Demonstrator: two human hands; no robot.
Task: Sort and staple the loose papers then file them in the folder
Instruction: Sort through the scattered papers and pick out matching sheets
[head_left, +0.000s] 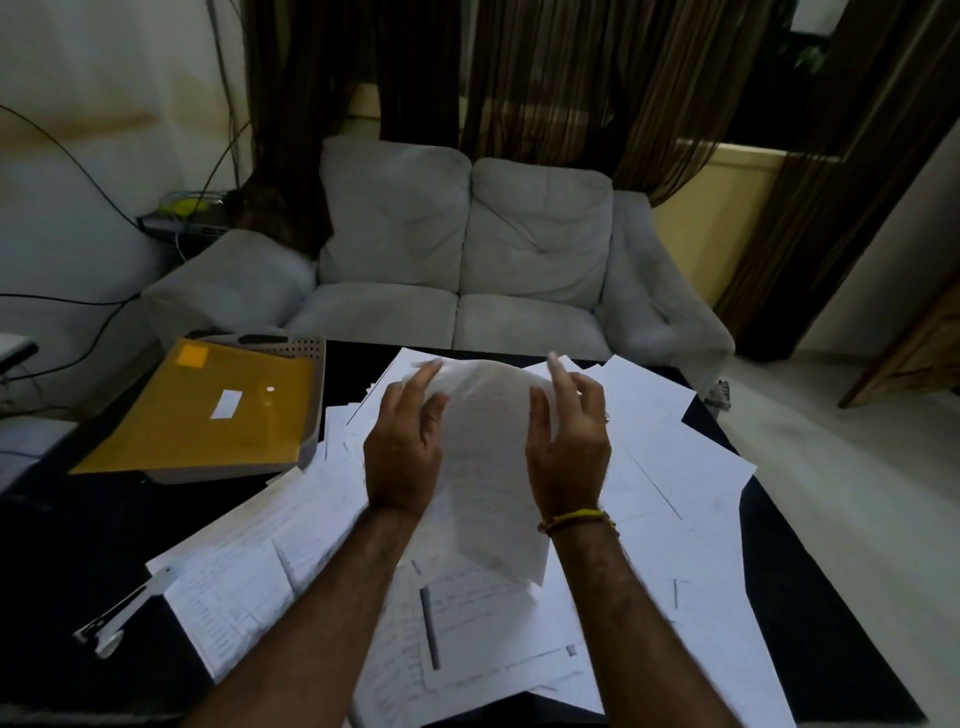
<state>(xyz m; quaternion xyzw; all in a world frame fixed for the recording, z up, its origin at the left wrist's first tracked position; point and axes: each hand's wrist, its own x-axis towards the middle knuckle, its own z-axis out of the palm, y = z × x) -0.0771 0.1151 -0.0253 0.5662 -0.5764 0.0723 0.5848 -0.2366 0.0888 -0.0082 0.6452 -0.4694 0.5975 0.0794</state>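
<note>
Between both hands I hold a sheet of printed paper (488, 457) upright above the table, its top edge blurred. My left hand (408, 441) grips its left edge and my right hand (569, 439) grips its right edge. Beneath them, several loose white papers (675, 467) lie scattered over the dark table (67, 561). A yellow folder (208, 410) rests on a grey tray (291, 345) at the table's far left. A silver stapler (122, 613) lies at the near left beside the papers. A grey pen (430, 626) lies on the sheets near me.
A grey two-seat sofa (467, 249) stands just behind the table. Brown curtains (571, 78) hang behind it. Cables and a small device (182, 218) sit by the left wall. Pale floor (857, 493) shows to the right of the table.
</note>
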